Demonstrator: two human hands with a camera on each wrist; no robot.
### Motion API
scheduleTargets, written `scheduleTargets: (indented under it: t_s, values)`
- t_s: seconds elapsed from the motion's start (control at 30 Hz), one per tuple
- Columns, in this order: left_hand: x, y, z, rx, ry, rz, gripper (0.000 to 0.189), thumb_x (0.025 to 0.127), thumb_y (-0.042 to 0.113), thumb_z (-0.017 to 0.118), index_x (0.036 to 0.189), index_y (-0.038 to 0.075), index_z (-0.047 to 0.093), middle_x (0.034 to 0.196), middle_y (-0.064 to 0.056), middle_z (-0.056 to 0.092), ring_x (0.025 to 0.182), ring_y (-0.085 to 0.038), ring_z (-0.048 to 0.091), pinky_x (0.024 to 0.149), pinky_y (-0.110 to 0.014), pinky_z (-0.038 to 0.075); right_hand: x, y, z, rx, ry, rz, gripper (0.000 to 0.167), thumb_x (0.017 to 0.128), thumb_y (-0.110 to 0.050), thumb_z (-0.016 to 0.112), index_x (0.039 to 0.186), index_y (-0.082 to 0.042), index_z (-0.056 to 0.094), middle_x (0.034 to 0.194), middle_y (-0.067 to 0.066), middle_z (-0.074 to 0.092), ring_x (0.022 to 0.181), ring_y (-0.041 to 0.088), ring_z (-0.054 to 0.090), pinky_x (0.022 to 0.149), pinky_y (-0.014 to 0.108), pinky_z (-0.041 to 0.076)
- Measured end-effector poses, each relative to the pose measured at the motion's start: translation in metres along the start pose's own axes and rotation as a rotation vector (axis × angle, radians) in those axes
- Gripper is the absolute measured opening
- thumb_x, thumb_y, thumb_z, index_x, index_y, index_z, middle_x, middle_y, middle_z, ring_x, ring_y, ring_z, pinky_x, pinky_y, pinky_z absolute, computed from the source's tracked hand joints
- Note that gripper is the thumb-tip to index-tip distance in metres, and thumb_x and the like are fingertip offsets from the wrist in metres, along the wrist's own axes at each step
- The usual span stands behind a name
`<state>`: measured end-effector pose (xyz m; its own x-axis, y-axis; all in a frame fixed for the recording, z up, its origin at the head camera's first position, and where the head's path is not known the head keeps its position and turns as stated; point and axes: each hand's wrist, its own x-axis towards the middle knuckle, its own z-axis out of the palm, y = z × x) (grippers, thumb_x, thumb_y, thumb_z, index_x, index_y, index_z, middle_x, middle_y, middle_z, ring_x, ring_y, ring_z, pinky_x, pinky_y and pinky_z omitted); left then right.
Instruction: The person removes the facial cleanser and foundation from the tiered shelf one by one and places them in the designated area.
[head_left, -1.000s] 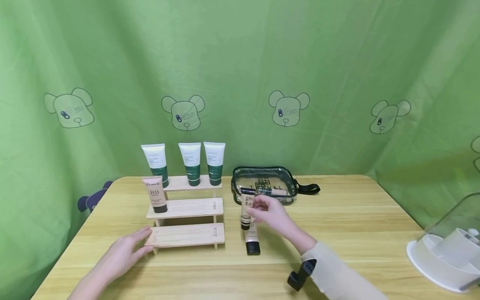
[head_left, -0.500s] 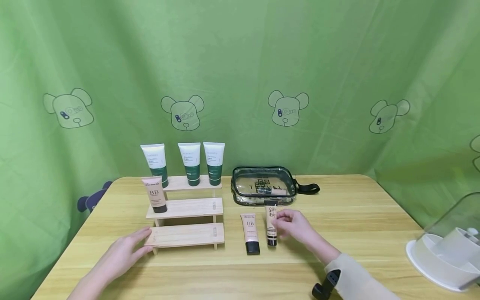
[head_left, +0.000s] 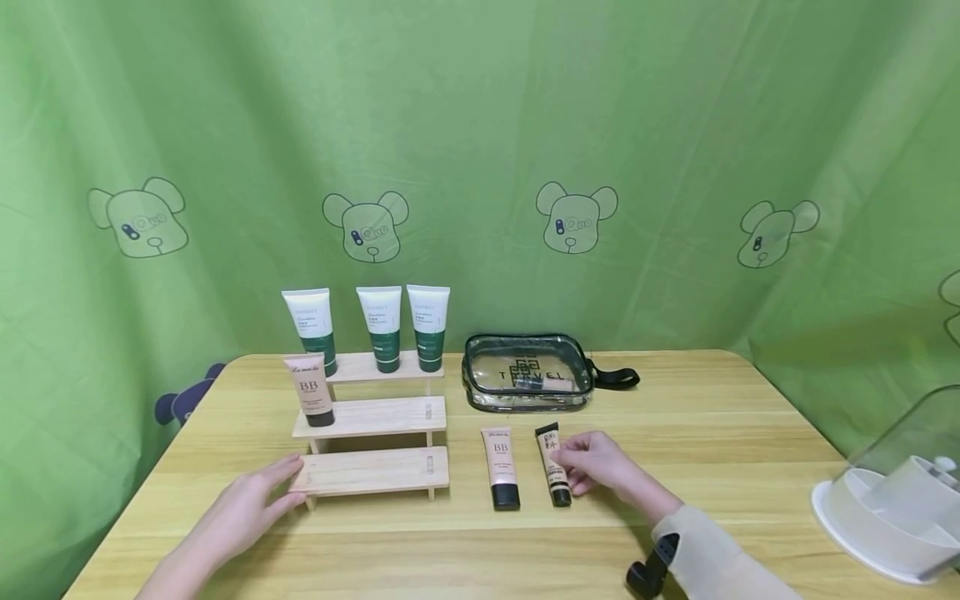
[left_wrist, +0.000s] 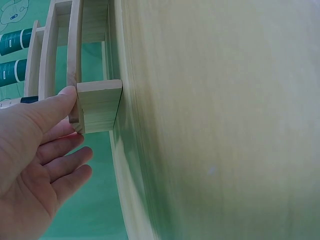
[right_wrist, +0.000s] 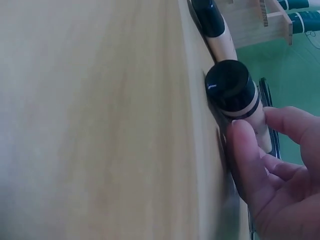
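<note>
My right hand (head_left: 598, 465) pinches a small beige cosmetic tube (head_left: 552, 462) with a black cap between thumb and index finger. The tube lies on the table, slightly slanted, its cap toward me; in the right wrist view its black cap (right_wrist: 230, 85) faces the camera. To its left lies a pink BB cream tube (head_left: 500, 462). At the left, my left hand (head_left: 247, 504) holds the left end of the lowest step of a wooden tiered shelf (head_left: 371, 471). In the left wrist view, thumb and index finger (left_wrist: 60, 105) of this hand grip the board's corner.
Several tubes stand on the shelf: green-and-white ones (head_left: 386, 329) on top, a pink BB cream tube (head_left: 311, 387) on the middle step. Behind the loose tubes lies a clear travel pouch (head_left: 528, 400) with small items inside. A white organizer (head_left: 885, 525) stands far right.
My right hand has carried the beige tube from above the pink BB cream tube to the right and laid it on the table. The left hand has stayed at the shelf.
</note>
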<state>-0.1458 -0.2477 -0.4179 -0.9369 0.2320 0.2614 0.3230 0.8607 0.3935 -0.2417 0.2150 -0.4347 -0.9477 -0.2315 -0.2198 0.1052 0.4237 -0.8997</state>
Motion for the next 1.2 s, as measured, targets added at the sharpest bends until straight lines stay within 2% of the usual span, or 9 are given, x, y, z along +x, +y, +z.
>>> scheduleTargets:
  t_s: [0.27, 0.67, 1.2]
  values:
    - [-0.0004, 0.0001, 0.0001, -0.003, -0.01, -0.013, 0.049, 0.081, 0.02, 0.07, 0.119, -0.007, 0.056, 0.124, -0.024, 0.052, 0.11, -0.041, 0.051, 0.092, -0.054, 0.041, 0.0019, -0.0018, -0.001, -0.02, -0.001, 0.037, 0.028, 0.085, -0.018, 0.066, 0.094, 0.009, 0.061, 0.066, 0.012, 0.059, 0.046, 0.014, 0.057, 0.046, 0.029, 0.055]
    - [0.0003, -0.0015, 0.0011, -0.001, -0.003, -0.006, 0.048, 0.081, 0.019, 0.07, 0.119, -0.007, 0.056, 0.124, -0.023, 0.053, 0.109, -0.041, 0.052, 0.092, -0.054, 0.041, 0.0016, 0.0008, -0.0035, 0.028, -0.02, 0.045, 0.028, 0.086, -0.016, 0.063, 0.098, 0.009, 0.056, 0.072, 0.014, 0.058, 0.048, 0.016, 0.059, 0.045, 0.03, 0.055]
    - [0.0001, -0.0002, 0.0009, -0.001, 0.001, -0.009, 0.048, 0.081, 0.02, 0.07, 0.119, -0.006, 0.057, 0.124, -0.023, 0.053, 0.109, -0.041, 0.052, 0.092, -0.054, 0.041, -0.0042, 0.0008, -0.0083, 0.056, -0.039, 0.028, 0.043, 0.088, -0.015, 0.062, 0.113, 0.016, 0.047, 0.079, 0.016, 0.057, 0.05, 0.018, 0.059, 0.047, 0.032, 0.055]
